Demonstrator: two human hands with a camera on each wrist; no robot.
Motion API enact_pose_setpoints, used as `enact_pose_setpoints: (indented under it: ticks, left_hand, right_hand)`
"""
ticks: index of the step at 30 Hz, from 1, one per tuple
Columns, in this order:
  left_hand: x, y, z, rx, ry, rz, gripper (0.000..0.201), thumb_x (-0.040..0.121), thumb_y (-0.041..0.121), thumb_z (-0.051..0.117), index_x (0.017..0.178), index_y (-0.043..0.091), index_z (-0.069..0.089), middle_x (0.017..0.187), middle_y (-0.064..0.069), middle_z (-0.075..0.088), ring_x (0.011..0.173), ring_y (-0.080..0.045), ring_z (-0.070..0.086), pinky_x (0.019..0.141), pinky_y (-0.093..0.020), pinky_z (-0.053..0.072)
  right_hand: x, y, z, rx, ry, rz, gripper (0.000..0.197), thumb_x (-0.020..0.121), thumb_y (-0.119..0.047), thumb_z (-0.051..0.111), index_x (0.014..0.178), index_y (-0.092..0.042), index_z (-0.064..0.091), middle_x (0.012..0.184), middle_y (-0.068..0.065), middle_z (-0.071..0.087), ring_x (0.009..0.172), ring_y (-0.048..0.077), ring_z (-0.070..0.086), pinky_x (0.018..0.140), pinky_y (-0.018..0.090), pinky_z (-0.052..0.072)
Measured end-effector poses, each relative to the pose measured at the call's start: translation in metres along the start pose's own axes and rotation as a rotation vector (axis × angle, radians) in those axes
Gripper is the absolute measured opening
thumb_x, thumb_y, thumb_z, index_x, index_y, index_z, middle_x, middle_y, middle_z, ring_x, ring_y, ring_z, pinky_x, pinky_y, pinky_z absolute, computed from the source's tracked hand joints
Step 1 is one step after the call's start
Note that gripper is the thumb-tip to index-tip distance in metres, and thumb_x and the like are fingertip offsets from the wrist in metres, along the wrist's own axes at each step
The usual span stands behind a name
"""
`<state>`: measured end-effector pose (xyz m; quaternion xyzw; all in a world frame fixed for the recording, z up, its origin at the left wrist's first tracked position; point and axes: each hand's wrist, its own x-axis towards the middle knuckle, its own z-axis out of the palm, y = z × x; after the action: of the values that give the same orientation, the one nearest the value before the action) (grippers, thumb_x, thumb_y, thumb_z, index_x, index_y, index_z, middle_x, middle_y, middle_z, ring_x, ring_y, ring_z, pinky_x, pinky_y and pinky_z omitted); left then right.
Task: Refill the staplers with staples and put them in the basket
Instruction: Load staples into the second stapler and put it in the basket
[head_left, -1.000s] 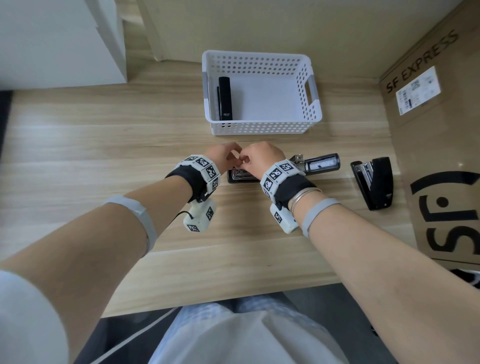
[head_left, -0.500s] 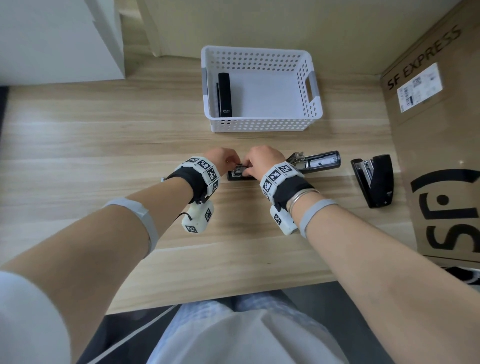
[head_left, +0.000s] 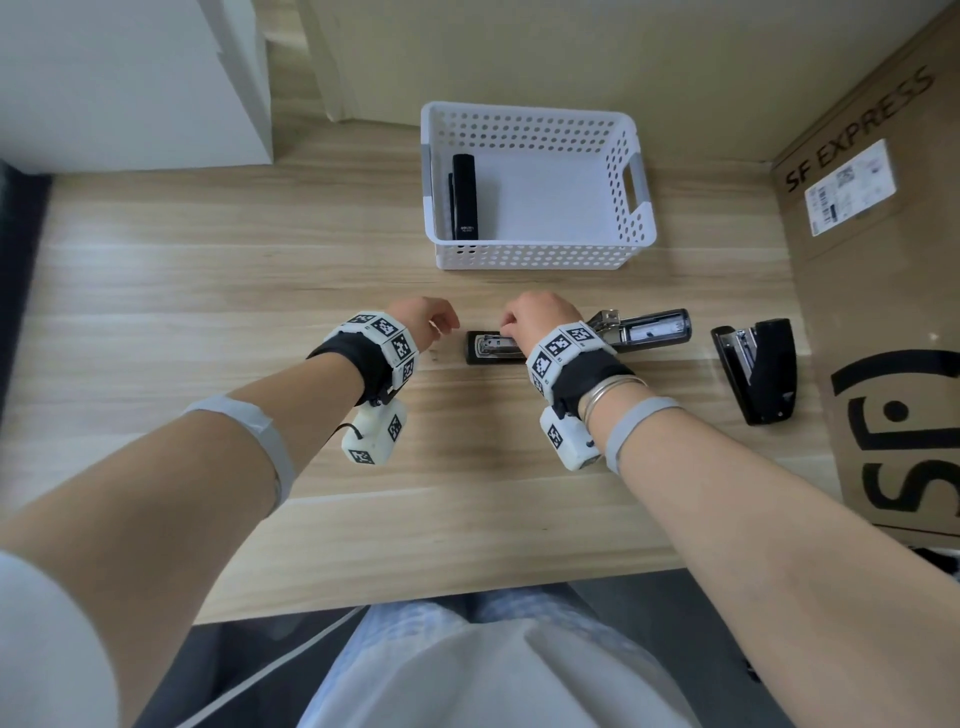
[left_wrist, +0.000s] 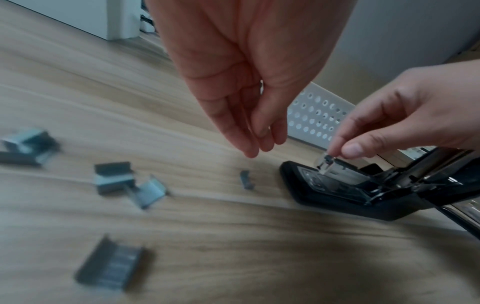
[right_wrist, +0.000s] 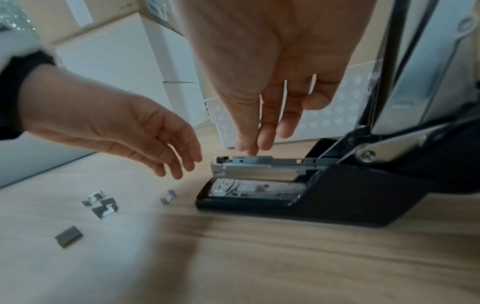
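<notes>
Stapler (head_left: 493, 347), glossy black with steel channel, lies opened on woodgrain tabletop (head_left: 208, 291); right hand (head_left: 537, 317) fingers (left_wrist: 350, 149) pinch its magazine tip; left hand (head_left: 423, 317) fingers (right_wrist: 179, 162) loosely together, empty.

Staple strips (left_wrist: 114, 181) left of open stapler (head_left: 493, 347)

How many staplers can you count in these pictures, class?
3: one closed in the basket at; one opened flat under the right hand at; one by the cardboard box at.
</notes>
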<state>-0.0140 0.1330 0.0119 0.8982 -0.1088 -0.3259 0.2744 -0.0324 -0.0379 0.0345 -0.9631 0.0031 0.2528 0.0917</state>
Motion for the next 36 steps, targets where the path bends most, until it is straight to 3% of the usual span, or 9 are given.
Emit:
enact_pose_setpoints:
  ticks: [4, 9, 13, 16, 21, 24, 28, 34, 36]
  left_hand:
    - [-0.013, -0.018, -0.013, 0.151, -0.003, -0.049, 0.051, 0.082, -0.015, 0.033, 0.116, 0.011, 0.06, 0.123, -0.006, 0.062, 0.094, -0.023, 0.058, 0.084, -0.029, 0.048]
    - [-0.03, -0.046, -0.012, 0.369, -0.121, -0.048, 0.041, 0.083, 0.0, 0.052, 0.12, 0.015, 0.058, 0.124, -0.009, 0.059, 0.11, -0.031, 0.057, 0.092, -0.034, 0.047]
    - [-0.037, -0.06, -0.004, 0.367, -0.15, -0.031, 0.04, 0.077, 0.005, 0.062, 0.115, 0.017, 0.062, 0.119, -0.01, 0.057, 0.107, -0.03, 0.058, 0.089, -0.03, 0.046]
    - [-0.038, -0.065, 0.001, 0.311, -0.1, -0.025, 0.036, 0.077, 0.01, 0.069, 0.111, 0.013, 0.063, 0.101, -0.008, 0.049, 0.102, -0.031, 0.058, 0.09, -0.032, 0.047]
    - [-0.029, -0.058, 0.007, 0.272, -0.023, -0.03, 0.025, 0.081, 0.007, 0.064, 0.106, 0.009, 0.065, 0.112, -0.013, 0.06, 0.102, -0.032, 0.06, 0.093, -0.035, 0.049]
    - [-0.024, -0.052, 0.011, 0.242, -0.004, -0.052, 0.024, 0.082, 0.007, 0.063, 0.106, 0.007, 0.063, 0.109, -0.012, 0.057, 0.104, -0.033, 0.058, 0.092, -0.037, 0.05]
    - [-0.017, -0.035, 0.011, 0.237, 0.058, -0.043, 0.026, 0.087, 0.019, 0.057, 0.111, 0.01, 0.062, 0.117, -0.014, 0.057, 0.113, -0.033, 0.052, 0.095, -0.035, 0.043]
    - [-0.011, -0.002, 0.008, 0.037, 0.085, -0.005, 0.024, 0.091, 0.017, 0.051, 0.111, 0.008, 0.062, 0.113, -0.012, 0.068, 0.098, -0.03, 0.063, 0.083, -0.031, 0.049]
    - [-0.007, 0.012, 0.009, -0.043, 0.056, 0.006, 0.024, 0.091, 0.016, 0.051, 0.11, 0.006, 0.062, 0.108, -0.014, 0.07, 0.083, -0.025, 0.063, 0.068, -0.026, 0.048]
  right_hand:
    - [-0.003, -0.009, -0.003, 0.002, 0.028, 0.002, 0.023, 0.093, -0.015, 0.051, 0.097, -0.02, 0.073, 0.106, 0.005, 0.071, 0.1, 0.026, 0.063, 0.083, 0.032, 0.052]
    - [-0.006, -0.021, 0.0, 0.005, 0.047, -0.022, 0.025, 0.092, -0.013, 0.05, 0.097, -0.019, 0.074, 0.104, 0.005, 0.071, 0.099, 0.027, 0.063, 0.082, 0.032, 0.053]
    - [-0.008, -0.024, 0.005, 0.006, 0.035, -0.027, 0.024, 0.093, -0.014, 0.05, 0.099, -0.019, 0.073, 0.108, 0.004, 0.07, 0.101, 0.026, 0.063, 0.082, 0.032, 0.051]
    - [-0.009, -0.024, 0.007, 0.012, 0.039, -0.032, 0.025, 0.093, -0.014, 0.05, 0.101, -0.019, 0.073, 0.109, 0.005, 0.07, 0.102, 0.027, 0.063, 0.082, 0.032, 0.05]
    - [-0.01, -0.021, 0.007, 0.029, 0.054, -0.022, 0.026, 0.092, -0.012, 0.049, 0.098, -0.018, 0.073, 0.106, 0.006, 0.071, 0.1, 0.027, 0.063, 0.081, 0.032, 0.051]
    - [-0.009, -0.018, 0.008, 0.033, 0.055, -0.023, 0.025, 0.092, -0.011, 0.05, 0.096, -0.018, 0.074, 0.104, 0.007, 0.071, 0.098, 0.027, 0.064, 0.079, 0.03, 0.05]
    - [-0.008, -0.012, 0.007, 0.046, 0.063, -0.023, 0.025, 0.093, -0.013, 0.049, 0.097, -0.019, 0.073, 0.104, 0.005, 0.071, 0.098, 0.026, 0.064, 0.076, 0.028, 0.046]
    - [-0.009, -0.006, 0.005, 0.135, 0.082, -0.103, 0.022, 0.093, -0.014, 0.054, 0.105, -0.019, 0.071, 0.108, 0.001, 0.07, 0.103, 0.021, 0.062, 0.087, 0.029, 0.048]
    - [-0.01, -0.007, 0.004, 0.179, 0.079, -0.149, 0.023, 0.089, -0.015, 0.061, 0.11, -0.019, 0.068, 0.109, -0.001, 0.068, 0.104, 0.019, 0.06, 0.087, 0.027, 0.045]
